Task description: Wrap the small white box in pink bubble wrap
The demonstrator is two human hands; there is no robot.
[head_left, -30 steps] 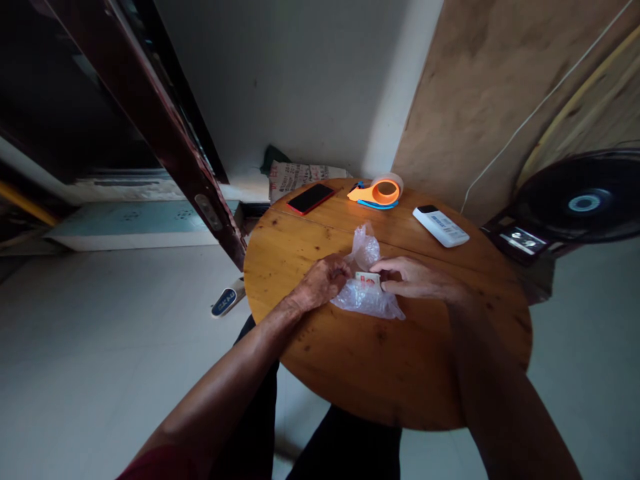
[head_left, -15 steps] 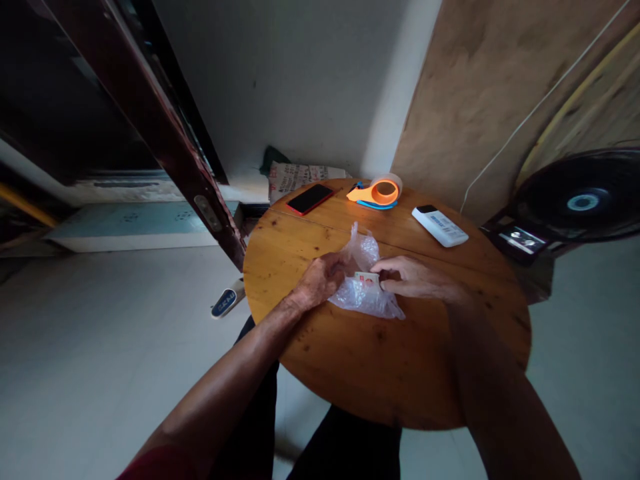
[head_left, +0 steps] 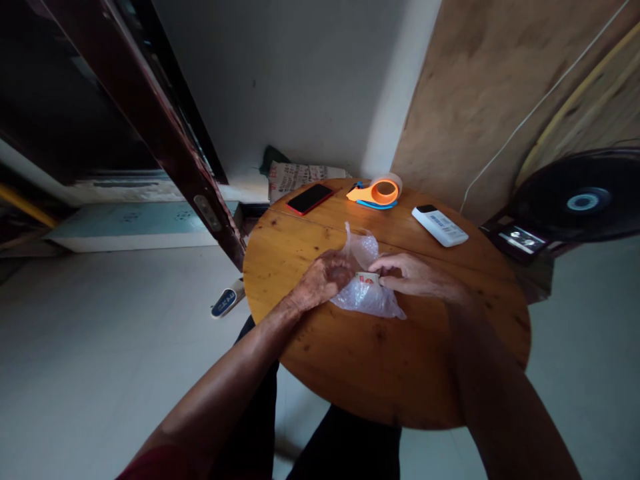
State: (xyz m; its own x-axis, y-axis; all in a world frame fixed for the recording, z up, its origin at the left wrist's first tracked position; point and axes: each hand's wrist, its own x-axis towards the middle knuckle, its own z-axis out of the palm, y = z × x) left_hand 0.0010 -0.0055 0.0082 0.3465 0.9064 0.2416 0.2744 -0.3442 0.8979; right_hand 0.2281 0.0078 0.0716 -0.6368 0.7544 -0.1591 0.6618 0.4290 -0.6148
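Note:
A crumpled sheet of clear bubble wrap [head_left: 373, 303] lies in the middle of the round wooden table. On top of it sits a small white packet with red print [head_left: 368, 279], tilted slightly. My right hand [head_left: 413, 275] comes in from the right and pinches the packet's right end between thumb and fingers. At the left edge of the wrap, my left hand [head_left: 323, 279] has its fingers curled in around the plastic, the fingertips partly hidden.
Along the table's [head_left: 380, 373] far side lie a red-edged phone [head_left: 310, 199], an orange tape dispenser [head_left: 375, 193] and a white device with a dark end [head_left: 440, 225]. A black fan [head_left: 583, 200] stands at the right. A door frame [head_left: 170, 147] rises at the left.
The upper tip of the wrap has shifted a little to the left. My left hand's fingers have moved slightly right, toward the packet. My right hand stays at the packet.

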